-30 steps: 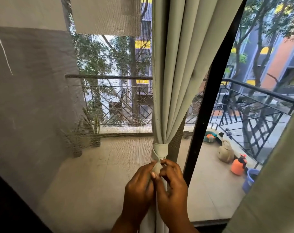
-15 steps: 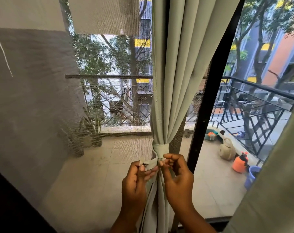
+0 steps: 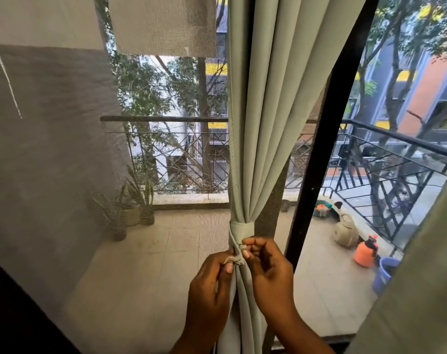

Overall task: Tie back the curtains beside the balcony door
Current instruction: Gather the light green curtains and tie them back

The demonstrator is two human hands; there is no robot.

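A pale grey-green curtain (image 3: 263,123) hangs in the middle of the view, gathered into a narrow bunch low down. A matching fabric tieback (image 3: 241,229) is wrapped round the bunch. My left hand (image 3: 209,292) pinches the tieback's loose end just below the wrap, on the curtain's left side. Beside it on the right, my right hand (image 3: 268,272) pinches the other end of the band with its fingertips. The two ends meet between my hands. A second curtain (image 3: 416,290) of the same cloth fills the right edge.
A black door frame (image 3: 319,159) runs diagonally just right of the bunch. A mesh screen (image 3: 64,162) covers the left side. Outside on the balcony floor stand potted plants (image 3: 130,208), a watering can (image 3: 345,229), an orange sprayer (image 3: 365,252), a blue bucket (image 3: 384,274).
My hands drew apart half a second ago, opening the tieback's ends to the sides. Now they have come back together and hold the ends close below the wrap.
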